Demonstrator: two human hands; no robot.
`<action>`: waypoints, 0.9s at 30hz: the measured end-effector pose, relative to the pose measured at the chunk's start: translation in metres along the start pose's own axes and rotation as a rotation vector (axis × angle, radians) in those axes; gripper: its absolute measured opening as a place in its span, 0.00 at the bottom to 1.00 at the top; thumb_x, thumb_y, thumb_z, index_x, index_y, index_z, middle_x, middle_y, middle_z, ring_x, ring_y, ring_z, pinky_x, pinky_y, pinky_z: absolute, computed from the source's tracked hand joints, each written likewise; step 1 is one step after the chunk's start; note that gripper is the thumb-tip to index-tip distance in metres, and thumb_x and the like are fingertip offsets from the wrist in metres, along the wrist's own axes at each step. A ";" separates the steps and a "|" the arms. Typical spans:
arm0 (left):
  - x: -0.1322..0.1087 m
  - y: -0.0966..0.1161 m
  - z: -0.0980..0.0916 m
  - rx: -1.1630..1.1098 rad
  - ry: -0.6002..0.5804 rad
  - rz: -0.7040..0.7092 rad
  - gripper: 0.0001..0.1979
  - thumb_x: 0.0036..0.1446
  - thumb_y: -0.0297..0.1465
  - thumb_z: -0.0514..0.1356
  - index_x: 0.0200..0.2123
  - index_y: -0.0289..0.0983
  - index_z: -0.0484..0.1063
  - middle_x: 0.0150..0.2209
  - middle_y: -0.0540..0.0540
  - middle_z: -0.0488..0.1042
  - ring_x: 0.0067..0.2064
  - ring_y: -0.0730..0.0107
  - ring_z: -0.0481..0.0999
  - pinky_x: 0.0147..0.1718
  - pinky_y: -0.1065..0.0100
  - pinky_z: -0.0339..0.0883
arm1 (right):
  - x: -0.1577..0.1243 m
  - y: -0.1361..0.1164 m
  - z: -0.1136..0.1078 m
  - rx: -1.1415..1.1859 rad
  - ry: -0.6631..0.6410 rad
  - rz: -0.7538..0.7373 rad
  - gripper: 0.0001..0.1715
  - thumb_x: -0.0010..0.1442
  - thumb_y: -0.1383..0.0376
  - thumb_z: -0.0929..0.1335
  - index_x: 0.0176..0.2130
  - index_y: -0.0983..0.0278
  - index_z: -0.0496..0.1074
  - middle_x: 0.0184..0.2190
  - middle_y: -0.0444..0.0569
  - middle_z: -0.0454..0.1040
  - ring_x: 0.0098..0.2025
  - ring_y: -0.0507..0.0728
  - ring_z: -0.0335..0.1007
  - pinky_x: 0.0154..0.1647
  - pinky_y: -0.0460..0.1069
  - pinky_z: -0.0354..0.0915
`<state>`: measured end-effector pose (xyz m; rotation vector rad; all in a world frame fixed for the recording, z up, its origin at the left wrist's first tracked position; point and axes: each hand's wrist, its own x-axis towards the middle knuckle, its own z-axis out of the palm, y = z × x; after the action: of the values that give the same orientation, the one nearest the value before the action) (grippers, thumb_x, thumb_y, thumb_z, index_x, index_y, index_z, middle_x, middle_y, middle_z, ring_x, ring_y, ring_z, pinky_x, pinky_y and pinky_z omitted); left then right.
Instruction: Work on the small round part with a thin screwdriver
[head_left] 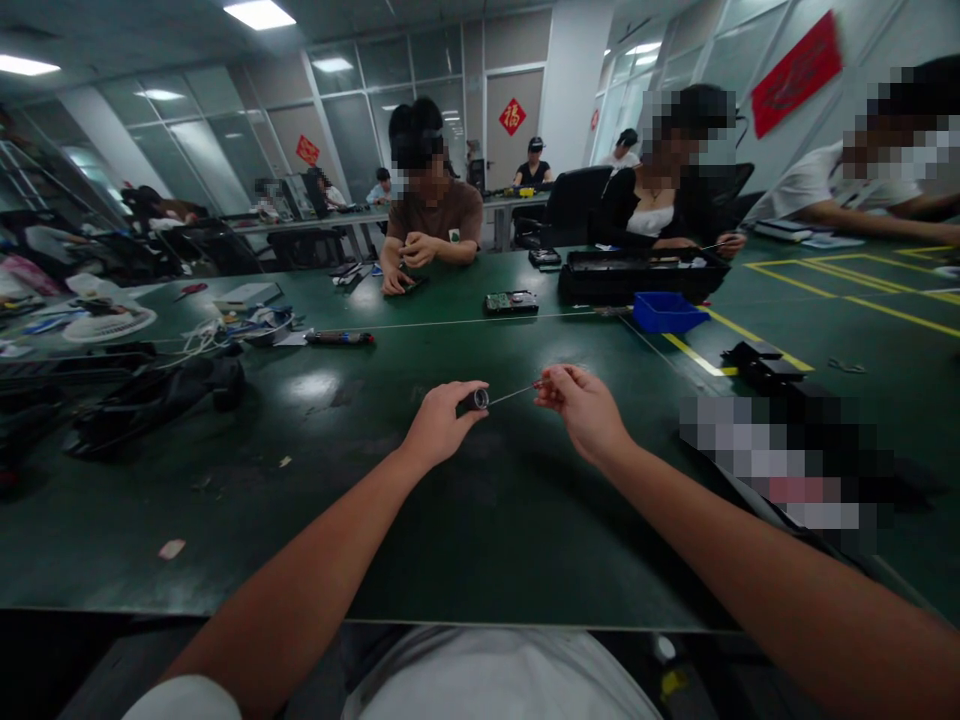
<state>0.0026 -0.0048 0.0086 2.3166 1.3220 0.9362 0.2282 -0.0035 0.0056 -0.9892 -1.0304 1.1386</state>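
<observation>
Between the thumb and fingers of my left hand (436,425) is a short black cylinder (477,400) with a round, ringed end that looks like glass or metal. My right hand (585,408) pinches the reddish end of a thin metal rod (511,395), which looks like a slim screwdriver. The rod slants down to the left and its far tip is at the cylinder's round end; whether it touches I cannot tell. Both hands are above the green table (450,540), in front of my body.
Ahead lie a circuit-board device (511,302), a blue bin (667,312) and a long black case (645,278). A pen-like tool (339,338) and cables (206,340) are to the left, with a black bag (157,400). Co-workers (435,215) sit across the table.
</observation>
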 end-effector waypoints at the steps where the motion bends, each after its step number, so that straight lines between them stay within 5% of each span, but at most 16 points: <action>1: 0.000 0.000 0.000 0.002 0.001 0.002 0.19 0.60 0.28 0.65 0.55 0.42 0.73 0.50 0.46 0.77 0.52 0.60 0.74 0.55 0.55 0.65 | -0.001 0.000 0.001 -0.021 0.001 -0.021 0.19 0.53 0.48 0.74 0.33 0.60 0.73 0.30 0.46 0.75 0.32 0.54 0.71 0.38 0.52 0.71; 15: 0.000 0.001 0.004 0.022 -0.021 0.032 0.20 0.59 0.30 0.66 0.55 0.42 0.73 0.49 0.46 0.78 0.50 0.59 0.74 0.56 0.53 0.63 | -0.014 -0.008 0.008 -0.247 -0.046 -0.254 0.13 0.62 0.52 0.68 0.37 0.59 0.73 0.32 0.47 0.77 0.33 0.56 0.73 0.39 0.54 0.69; 22: -0.002 0.002 0.004 0.003 -0.035 0.007 0.20 0.60 0.30 0.65 0.56 0.43 0.73 0.48 0.46 0.78 0.50 0.59 0.74 0.56 0.53 0.64 | -0.019 -0.022 0.005 -0.508 -0.042 -0.251 0.17 0.62 0.51 0.68 0.32 0.61 0.74 0.23 0.45 0.73 0.26 0.55 0.68 0.30 0.51 0.62; 27: -0.002 0.000 0.005 -0.016 -0.025 -0.003 0.20 0.60 0.29 0.65 0.55 0.43 0.73 0.49 0.46 0.78 0.50 0.60 0.74 0.56 0.55 0.65 | -0.019 -0.017 0.003 -0.464 -0.137 -0.280 0.10 0.65 0.57 0.66 0.39 0.60 0.72 0.27 0.44 0.73 0.29 0.55 0.70 0.32 0.51 0.63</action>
<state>0.0054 -0.0064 0.0039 2.3060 1.3030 0.9110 0.2265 -0.0247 0.0208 -1.0919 -1.5363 0.7561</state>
